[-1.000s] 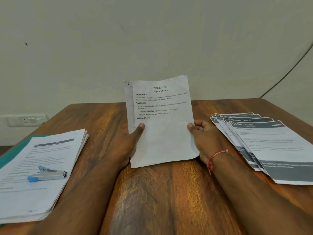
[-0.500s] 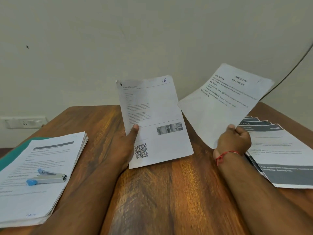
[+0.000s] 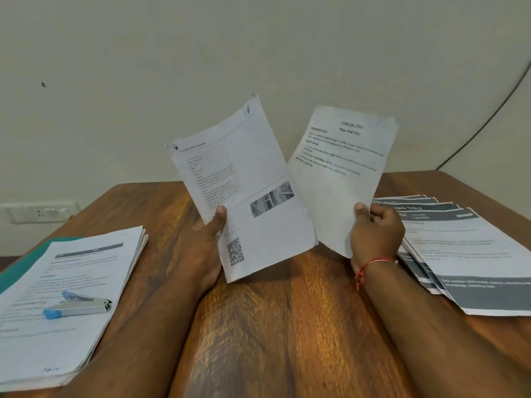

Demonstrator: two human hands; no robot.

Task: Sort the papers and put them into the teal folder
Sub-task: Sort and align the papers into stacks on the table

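My left hand [image 3: 205,248] holds up a sheet with a QR code and a small photo [image 3: 247,191], thumb on its front. My right hand [image 3: 376,234] grips a text sheet headed "Wipe Wall Tiles" [image 3: 339,173] by its lower edge, tilted right of the first. Both sheets hang above the wooden table [image 3: 287,326]. The teal folder [image 3: 17,268] lies at the left, mostly hidden under a stack of white papers [image 3: 66,297]. At the right lies a fanned pile of grey-banded sheets [image 3: 471,254].
A blue and silver stapler [image 3: 77,305] rests on the left paper stack. A wall socket [image 3: 40,212] sits behind the table's left corner, and a dark cable [image 3: 488,122] runs down the wall at the right.
The two sheets, held together a second ago, were pulled apart. My right hand carried the text sheet right, then brought it back closer. The left sheet tilted and rose slightly.
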